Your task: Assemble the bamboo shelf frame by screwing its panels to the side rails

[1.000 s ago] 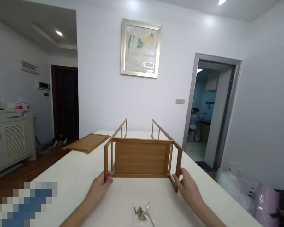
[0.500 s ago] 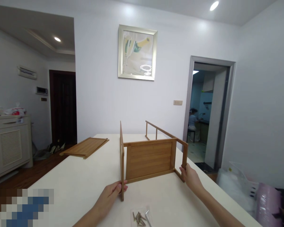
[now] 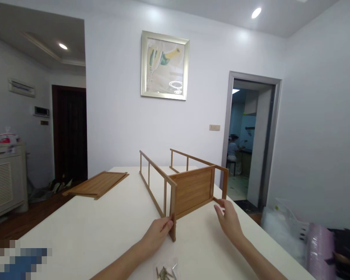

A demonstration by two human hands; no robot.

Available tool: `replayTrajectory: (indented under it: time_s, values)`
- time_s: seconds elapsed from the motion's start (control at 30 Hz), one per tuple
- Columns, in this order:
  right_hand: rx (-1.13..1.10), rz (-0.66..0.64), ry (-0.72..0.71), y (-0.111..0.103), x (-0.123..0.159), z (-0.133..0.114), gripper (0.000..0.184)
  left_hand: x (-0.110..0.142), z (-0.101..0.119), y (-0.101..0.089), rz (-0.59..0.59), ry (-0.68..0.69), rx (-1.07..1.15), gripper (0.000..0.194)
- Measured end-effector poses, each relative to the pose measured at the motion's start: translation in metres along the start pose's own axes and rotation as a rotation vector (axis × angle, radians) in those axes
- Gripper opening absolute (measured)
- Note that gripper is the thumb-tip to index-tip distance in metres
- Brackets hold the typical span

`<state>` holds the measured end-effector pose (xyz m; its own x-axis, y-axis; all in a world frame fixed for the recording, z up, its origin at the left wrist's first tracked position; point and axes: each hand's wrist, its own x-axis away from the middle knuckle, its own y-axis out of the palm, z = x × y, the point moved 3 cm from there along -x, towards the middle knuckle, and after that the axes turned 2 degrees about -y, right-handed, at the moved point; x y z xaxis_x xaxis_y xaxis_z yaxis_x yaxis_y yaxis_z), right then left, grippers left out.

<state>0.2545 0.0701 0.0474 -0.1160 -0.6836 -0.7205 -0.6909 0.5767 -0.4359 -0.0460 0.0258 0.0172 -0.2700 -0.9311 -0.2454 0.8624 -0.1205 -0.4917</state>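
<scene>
**Two hands at a wooden rack on a white worktop**

The wooden rack (image 3: 194, 190) lies on its side on the worktop (image 3: 105, 233), in the middle. It has a left frame (image 3: 173, 206), a right frame (image 3: 225, 182) and a board between them that stands up on its edge. Both frames have thin bars and run back toward the wall.

The left hand (image 3: 161, 232) is closed on the near end of the left frame, low down, with the thumb on the near side. The right hand (image 3: 230, 221) is partly open, thumb and fingers apart. Its fingertips are by the low near corner of the right frame. I cannot tell if they touch it, and the hand is not closed around it.

Flat wooden boards (image 3: 97, 184) lie to the left, near the worktop's far left edge. Close to the person, below the left hand, is a clear bag (image 3: 178, 261) with screws (image 3: 163, 273) and a bent metal key (image 3: 175, 268). The bottom of the bag is cut off.

A picture (image 3: 187, 66) in a shiny frame hangs on the wall. On the right, through a doorway (image 3: 231, 112), a person (image 3: 232, 149) sits in another room. A pink roll (image 3: 321, 251) is low on the right.
</scene>
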Motion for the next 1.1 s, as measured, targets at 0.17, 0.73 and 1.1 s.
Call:
replayTrajectory:
  time_s: [0.17,0.73,1.1]
  values:
    - [-0.292,-0.276,0.033,0.028,0.035,-0.076,0.033,-0.018,0.02,0.033,-0.03,0.072,0.088,0.039]
    - [-0.224,-0.47,-0.013,0.023,0.066,-0.082,0.016,-0.024,-0.067,-0.059,0.53,-0.155,-0.102,0.032]
    - [-0.26,-0.602,-0.004,-0.035,0.056,-0.052,0.032,-0.028,-0.083,-0.064,0.573,-0.212,-0.201,0.026]
